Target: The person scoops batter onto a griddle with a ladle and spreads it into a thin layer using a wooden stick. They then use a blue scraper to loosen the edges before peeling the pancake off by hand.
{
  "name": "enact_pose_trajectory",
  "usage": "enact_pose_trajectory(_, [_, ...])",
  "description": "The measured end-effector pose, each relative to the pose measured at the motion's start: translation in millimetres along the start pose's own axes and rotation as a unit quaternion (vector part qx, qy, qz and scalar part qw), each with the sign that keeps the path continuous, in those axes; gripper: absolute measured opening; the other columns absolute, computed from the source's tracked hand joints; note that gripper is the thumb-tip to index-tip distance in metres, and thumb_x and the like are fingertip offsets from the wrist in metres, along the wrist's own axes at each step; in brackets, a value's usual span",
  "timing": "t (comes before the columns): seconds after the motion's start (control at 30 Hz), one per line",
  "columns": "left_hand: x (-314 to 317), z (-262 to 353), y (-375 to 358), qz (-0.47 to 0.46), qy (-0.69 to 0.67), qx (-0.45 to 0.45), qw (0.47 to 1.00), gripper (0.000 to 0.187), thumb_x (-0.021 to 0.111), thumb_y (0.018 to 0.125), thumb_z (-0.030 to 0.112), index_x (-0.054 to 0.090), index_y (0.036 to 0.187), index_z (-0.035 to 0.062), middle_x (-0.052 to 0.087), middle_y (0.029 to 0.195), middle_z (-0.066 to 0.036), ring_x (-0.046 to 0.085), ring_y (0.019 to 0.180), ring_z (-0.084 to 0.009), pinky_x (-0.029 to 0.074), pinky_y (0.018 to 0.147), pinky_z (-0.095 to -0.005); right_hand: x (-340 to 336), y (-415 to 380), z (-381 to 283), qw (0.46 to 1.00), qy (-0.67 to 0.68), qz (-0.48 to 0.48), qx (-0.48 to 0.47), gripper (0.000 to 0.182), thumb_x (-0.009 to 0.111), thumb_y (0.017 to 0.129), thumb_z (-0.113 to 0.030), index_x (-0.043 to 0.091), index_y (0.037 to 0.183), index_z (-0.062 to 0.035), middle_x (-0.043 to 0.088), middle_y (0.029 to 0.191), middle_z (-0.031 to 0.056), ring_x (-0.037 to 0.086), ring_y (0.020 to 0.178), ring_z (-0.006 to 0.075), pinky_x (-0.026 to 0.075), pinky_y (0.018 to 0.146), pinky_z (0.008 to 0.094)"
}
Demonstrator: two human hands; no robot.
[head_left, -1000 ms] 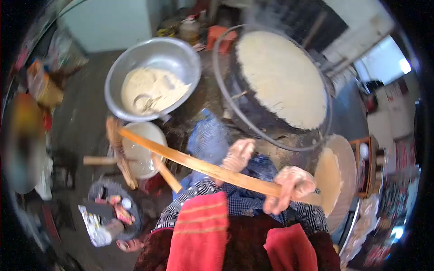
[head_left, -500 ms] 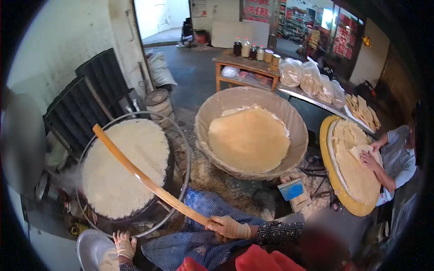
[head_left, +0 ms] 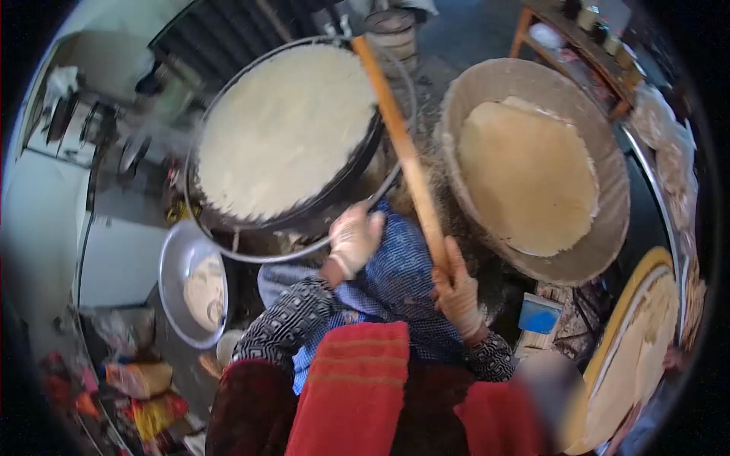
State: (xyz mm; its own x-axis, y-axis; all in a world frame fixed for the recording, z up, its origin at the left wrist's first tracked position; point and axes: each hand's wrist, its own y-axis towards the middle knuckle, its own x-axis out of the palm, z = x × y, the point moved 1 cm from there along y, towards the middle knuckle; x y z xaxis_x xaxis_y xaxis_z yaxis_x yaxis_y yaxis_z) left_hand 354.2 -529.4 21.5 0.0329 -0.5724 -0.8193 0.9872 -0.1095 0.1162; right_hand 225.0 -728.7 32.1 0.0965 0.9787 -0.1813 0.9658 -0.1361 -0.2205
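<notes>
The long, flat, orange-brown wooden stick (head_left: 401,144), between the round, pale batter (head_left: 285,129) and big, tan, cloth-lined basket (head_left: 612,186), looks light and stiff, best held near its bottom end, where the fingers of the right hand (head_left: 458,295) wrap it; whether the left hand's (head_left: 354,239) fingers pinch anything, I cannot tell.

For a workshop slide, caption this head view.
Right hand holds a wooden strip; left hand near the metal ring around a pale round sheet.
</notes>
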Motion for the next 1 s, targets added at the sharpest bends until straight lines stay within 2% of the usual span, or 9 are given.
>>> enact_pose_trajectory(0.1, [-20, 85, 12, -0.003, -0.181, 0.352, 0.918, 0.058, 0.06, 0.086, 0.036, 0.048, 0.129, -0.0004, 0.047, 0.133, -0.025, 0.044, 0.124, -0.0423, 0.034, 0.105, -0.0492, -18, -6, -3, 1.0, -0.024, 0.0, 0.017, 0.059, 0.056, 0.093, -0.011, 0.034, 0.147, -0.0188, 0.062, 0.07, 0.0058, 0.054, 0.047, 0.0117, 0.046, 0.044, 0.0275])
enact_pose_trajectory(0.13, [-20, 85, 21, 0.001, -0.181, 0.344, 0.921, 0.058, 0.06, 0.086, 0.036, 0.048, 0.129, -0.0004, 0.047, 0.133, -0.025, 0.044, 0.124, -0.0423, 0.034, 0.105, -0.0492, -24, -11, -7, 0.998, -0.03, -0.006, 0.046, 0.058, 0.055, 0.093, -0.012, 0.034, 0.147, -0.019, 0.061, 0.069, 0.0051, 0.053, 0.045, 0.011, 0.047, 0.043, 0.0276])
enact_pose_trajectory(0.2, [-17, 83, 44, -0.055, 0.037, 0.43, 0.9, 0.071, 0.058, 0.083, 0.046, 0.042, 0.136, 0.001, 0.041, 0.14, -0.024, 0.035, 0.132, -0.0435, 0.024, 0.111, -0.0536, -32, -21, -6, 0.998, -0.023, -0.024, 0.062, 0.059, 0.055, 0.093, -0.011, 0.033, 0.147, -0.0189, 0.061, 0.069, 0.0048, 0.054, 0.046, 0.0105, 0.046, 0.043, 0.0269])
enact_pose_trajectory(0.3, [-9, 48, 102, -0.001, 0.133, 0.446, 0.885, 0.074, 0.054, 0.082, 0.055, 0.047, 0.133, 0.0015, 0.047, 0.136, -0.02, 0.038, 0.132, -0.0385, 0.021, 0.112, -0.053, -30, -26, -12, 0.994, 0.017, -0.046, 0.097, 0.059, 0.052, 0.094, -0.011, 0.03, 0.149, -0.0176, 0.057, 0.066, 0.0032, 0.051, 0.044, 0.0096, 0.042, 0.04, 0.0236])
enact_pose_trajectory(0.37, [2, 23, 135, -0.002, 0.171, 0.422, 0.89, 0.076, 0.054, 0.081, 0.059, 0.049, 0.13, 0.0008, 0.049, 0.134, -0.018, 0.038, 0.132, -0.0366, 0.022, 0.113, -0.0498, -19, -18, -29, 0.961, 0.164, -0.099, 0.199, 0.057, 0.049, 0.096, -0.014, 0.028, 0.15, -0.0159, 0.052, 0.064, 0.0006, 0.046, 0.043, 0.0081, 0.038, 0.037, 0.0218])
enact_pose_trajectory(0.43, [4, -5, 151, -0.153, 0.263, 0.321, 0.897, 0.083, 0.054, 0.077, 0.066, 0.051, 0.127, -0.0004, 0.049, 0.134, -0.02, 0.037, 0.132, -0.0375, 0.023, 0.113, -0.0464, 2, -1, -35, 0.943, 0.221, -0.107, 0.222, 0.056, 0.048, 0.098, -0.018, 0.027, 0.15, -0.0145, 0.048, 0.062, -0.0009, 0.041, 0.042, 0.0066, 0.034, 0.037, 0.0212])
enact_pose_trajectory(0.53, [5, -56, 170, -0.101, 0.253, 0.293, 0.917, 0.087, 0.055, 0.074, 0.068, 0.051, 0.126, -0.0008, 0.049, 0.133, -0.021, 0.04, 0.13, -0.0391, 0.025, 0.112, -0.0477, 29, 30, -21, 0.905, 0.304, -0.192, 0.228, 0.056, 0.049, 0.099, -0.021, 0.026, 0.15, -0.0137, 0.044, 0.059, -0.0021, 0.038, 0.041, 0.0055, 0.034, 0.036, 0.0213])
enact_pose_trajectory(0.77, [-50, -181, 185, -0.071, 0.2, 0.157, 0.964, 0.098, 0.061, 0.063, 0.075, 0.053, 0.126, -0.0009, 0.046, 0.137, -0.022, 0.036, 0.133, -0.0407, 0.023, 0.113, -0.0487, 102, 92, -47, 0.872, 0.305, -0.299, 0.239, 0.056, 0.049, 0.099, -0.022, 0.027, 0.149, -0.0125, 0.042, 0.055, -0.001, 0.036, 0.038, 0.0066, 0.032, 0.034, 0.0228])
enact_pose_trajectory(1.0, [-160, -273, 99, 0.009, 0.26, 0.09, 0.961, 0.079, 0.06, 0.079, 0.056, 0.047, 0.127, -0.0056, 0.046, 0.135, -0.025, 0.039, 0.13, -0.0396, 0.029, 0.111, -0.0448, 201, 107, -57, 0.859, 0.188, -0.445, 0.169, 0.056, 0.046, 0.098, -0.015, 0.024, 0.149, -0.0046, 0.045, 0.06, -0.0028, 0.042, 0.04, 0.0059, 0.033, 0.034, 0.0232])
